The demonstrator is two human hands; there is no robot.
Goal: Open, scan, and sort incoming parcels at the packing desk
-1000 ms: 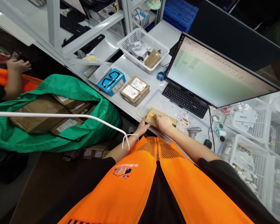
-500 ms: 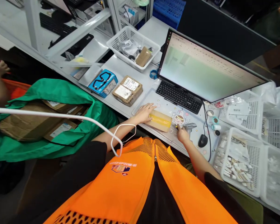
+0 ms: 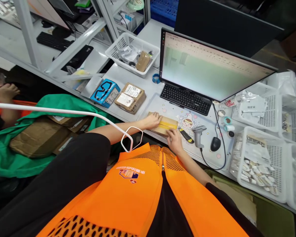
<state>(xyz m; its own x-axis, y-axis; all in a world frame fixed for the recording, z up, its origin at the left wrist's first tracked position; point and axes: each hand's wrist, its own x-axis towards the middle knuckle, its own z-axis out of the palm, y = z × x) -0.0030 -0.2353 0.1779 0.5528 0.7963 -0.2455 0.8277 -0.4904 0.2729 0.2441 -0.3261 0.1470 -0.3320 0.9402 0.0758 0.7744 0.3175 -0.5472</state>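
A small cardboard box [image 3: 169,123] with a band of yellow tape across its top lies near the front edge of the desk mat [image 3: 160,104]. My left hand [image 3: 153,120] grips its left end, fingers curled over the top. At the near right corner, my right hand [image 3: 174,141] has its bent fingers on the same box. A yellow and black box cutter [image 3: 186,135] lies just right of the box. Beside the cutter is a grey barcode scanner [image 3: 199,135] on its cable.
Left of the mat sit a taped parcel [image 3: 130,97] and a blue box [image 3: 105,92]. Behind are a white basket [image 3: 148,70], a keyboard [image 3: 186,98] and a monitor [image 3: 212,65]. Several baskets stand right of the mouse [image 3: 215,144]. A green sack [image 3: 64,100] holds cartons; another person's hand [image 3: 6,92] shows far left.
My right hand has left the box cutter lying on the mat and moved left to the cardboard box. My left hand stays on the box. The view has shifted slightly.
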